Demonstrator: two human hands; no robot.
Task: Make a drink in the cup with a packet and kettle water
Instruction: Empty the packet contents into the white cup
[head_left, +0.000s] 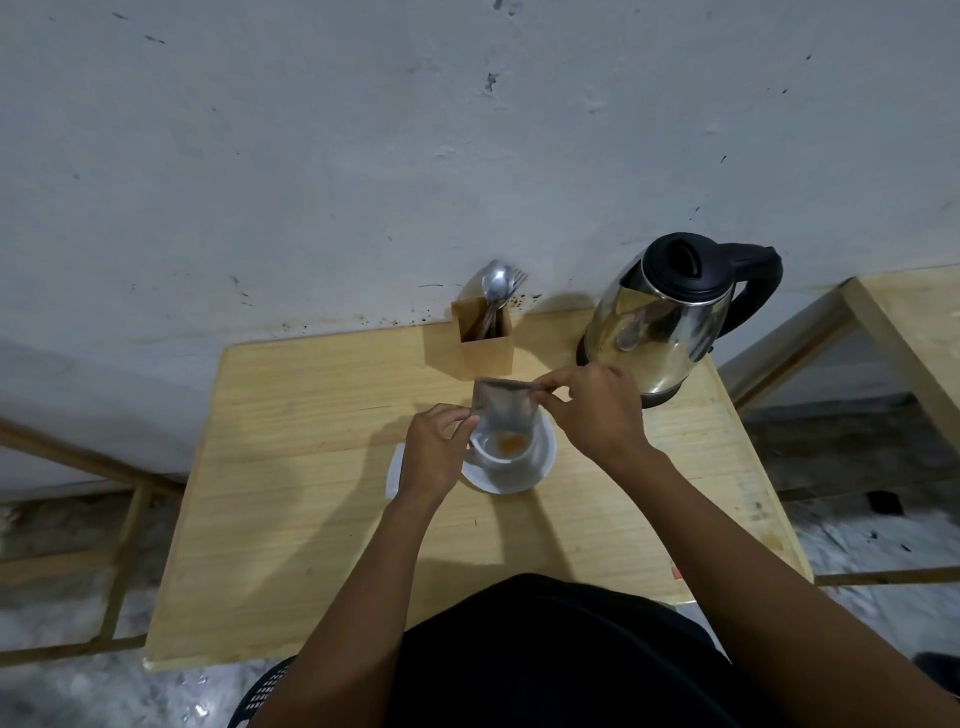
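Observation:
A white cup (498, 453) stands on a white saucer (540, 465) in the middle of the wooden table (322, 499). Orange powder lies at the cup's bottom. Right above the cup hangs a silvery packet (504, 408), upside down. My left hand (434, 452) pinches its lower left edge. My right hand (597, 413) pinches its top right corner. A steel kettle (662, 322) with a black lid and handle stands at the table's back right, behind my right hand.
A wooden holder (485, 343) with a spoon and forks stands at the back edge by the wall. A white paper (395, 470) lies under my left hand, beside the saucer. Another wooden table (914, 332) stands to the right.

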